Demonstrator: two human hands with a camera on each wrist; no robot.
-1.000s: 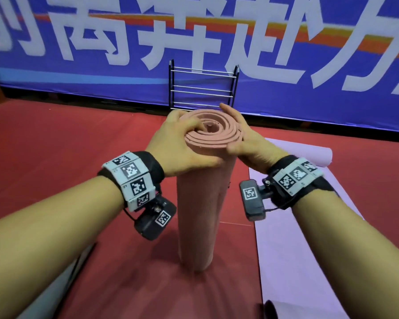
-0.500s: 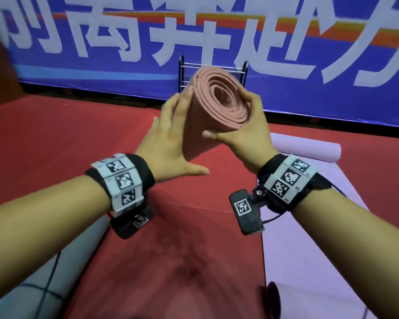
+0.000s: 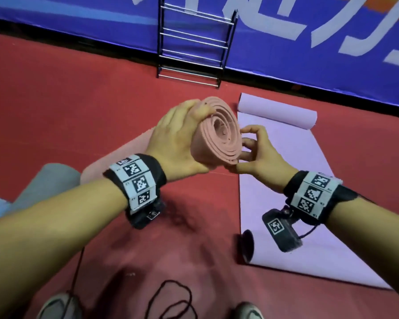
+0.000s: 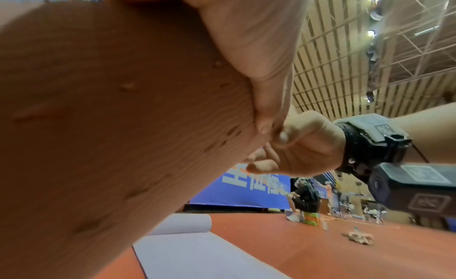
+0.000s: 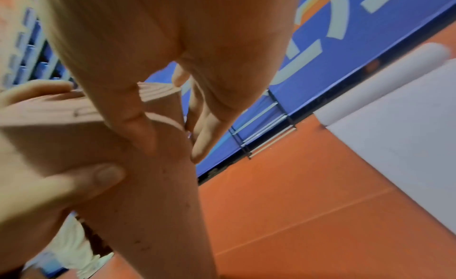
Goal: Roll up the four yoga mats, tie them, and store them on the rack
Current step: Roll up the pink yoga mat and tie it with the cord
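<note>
The rolled pink yoga mat (image 3: pixel 217 143) is held off the red floor, lying nearly level with its spiral end toward me. My left hand (image 3: pixel 175 139) wraps round the roll just behind that end, thumb underneath. My right hand (image 3: pixel 253 150) has curled fingers against the spiral face, and its thumb sits on the roll's lower edge. In the left wrist view the pink mat (image 4: pixel 98 127) fills the frame, with the right hand (image 4: pixel 303 144) at its end. The right wrist view shows my right fingers (image 5: pixel 209 115) over the pink mat (image 5: pixel 148 205). The metal rack (image 3: pixel 194 42) stands against the blue banner ahead.
A purple mat (image 3: pixel 286 180) lies unrolled on the floor to the right, curled at both ends. A grey rolled mat (image 3: pixel 51 180) lies at the left. A black cord (image 3: pixel 171 302) loops on the floor between my shoes (image 3: pixel 249 311). Another person (image 4: pixel 306 201) crouches far off.
The pink roll stood upright on the floor, then was lifted and tipped nearly level. My left hand moved from its top to wrap its side. The view tilted downward.
</note>
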